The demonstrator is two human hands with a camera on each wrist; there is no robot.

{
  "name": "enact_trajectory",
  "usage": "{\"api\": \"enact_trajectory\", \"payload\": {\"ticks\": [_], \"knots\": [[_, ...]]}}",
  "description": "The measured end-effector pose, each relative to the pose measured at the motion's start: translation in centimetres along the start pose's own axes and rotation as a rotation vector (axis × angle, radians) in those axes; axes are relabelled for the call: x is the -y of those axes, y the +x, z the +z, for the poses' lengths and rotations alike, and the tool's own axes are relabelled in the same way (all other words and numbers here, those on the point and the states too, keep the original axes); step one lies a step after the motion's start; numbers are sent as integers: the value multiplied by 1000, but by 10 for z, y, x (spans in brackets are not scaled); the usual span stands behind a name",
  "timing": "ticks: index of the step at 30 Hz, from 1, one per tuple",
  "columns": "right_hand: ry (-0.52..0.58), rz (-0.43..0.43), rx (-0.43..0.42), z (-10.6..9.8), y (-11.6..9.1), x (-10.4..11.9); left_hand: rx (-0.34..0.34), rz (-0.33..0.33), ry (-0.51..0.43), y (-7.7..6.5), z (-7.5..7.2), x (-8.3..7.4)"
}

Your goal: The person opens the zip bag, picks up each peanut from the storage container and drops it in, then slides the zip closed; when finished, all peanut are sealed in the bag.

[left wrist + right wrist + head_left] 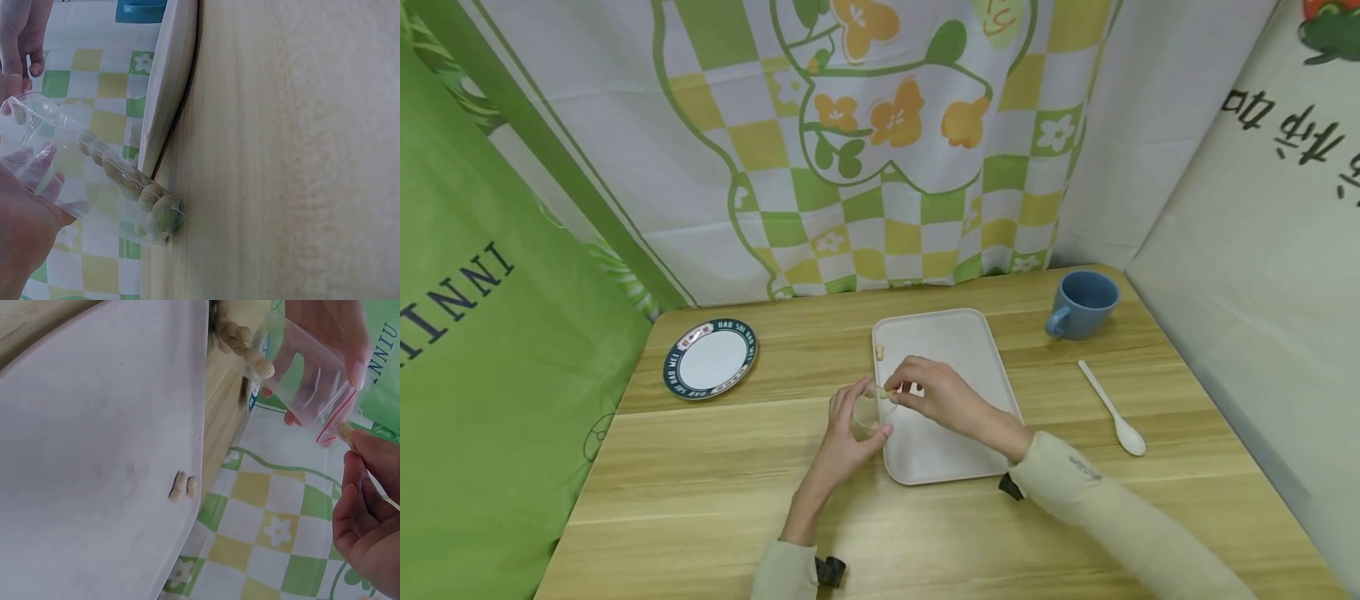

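Observation:
My left hand (pixel 842 442) holds a clear zip bag (pixel 106 219) by its mouth, beside the tray's left edge. Several peanuts in their shells (pixel 128 180) lie in the lower part of the bag, seen through the plastic. Between thumb and forefinger, my right hand (pixel 949 398) pinches a single peanut (pixel 345 435) right at the bag's red-lined opening. Below and to the right is a white tray (pixel 955 446). Two peanuts (pixel 179 486) rest on it near its far left corner.
A white plate with a dark patterned rim (pixel 670 379) stands at the table's back left. At the back right is a blue mug (pixel 1082 312), with a white spoon (pixel 1112 408) in front of it. Patterned curtain (pixel 880 225) hangs behind the wooden table (pixel 700 500).

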State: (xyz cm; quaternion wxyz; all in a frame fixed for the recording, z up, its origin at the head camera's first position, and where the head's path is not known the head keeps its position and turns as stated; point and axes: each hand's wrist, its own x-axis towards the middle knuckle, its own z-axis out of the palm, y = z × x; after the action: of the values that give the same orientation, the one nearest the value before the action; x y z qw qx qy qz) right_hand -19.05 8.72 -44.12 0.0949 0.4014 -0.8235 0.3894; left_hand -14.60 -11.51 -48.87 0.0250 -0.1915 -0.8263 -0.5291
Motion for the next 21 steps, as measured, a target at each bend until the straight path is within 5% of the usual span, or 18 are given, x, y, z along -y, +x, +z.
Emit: {"api": "enact_trajectory", "payload": {"ticks": [4,12,21], "knots": [[-30,-10,34,3,3,1,-4,-5,-7,1,5,19],[-89,6,48,9,5,-2,4,16,-15,0,3,21],[-81,180,-57,14,12,-37,-20,41,8,-1,3,23]]}}
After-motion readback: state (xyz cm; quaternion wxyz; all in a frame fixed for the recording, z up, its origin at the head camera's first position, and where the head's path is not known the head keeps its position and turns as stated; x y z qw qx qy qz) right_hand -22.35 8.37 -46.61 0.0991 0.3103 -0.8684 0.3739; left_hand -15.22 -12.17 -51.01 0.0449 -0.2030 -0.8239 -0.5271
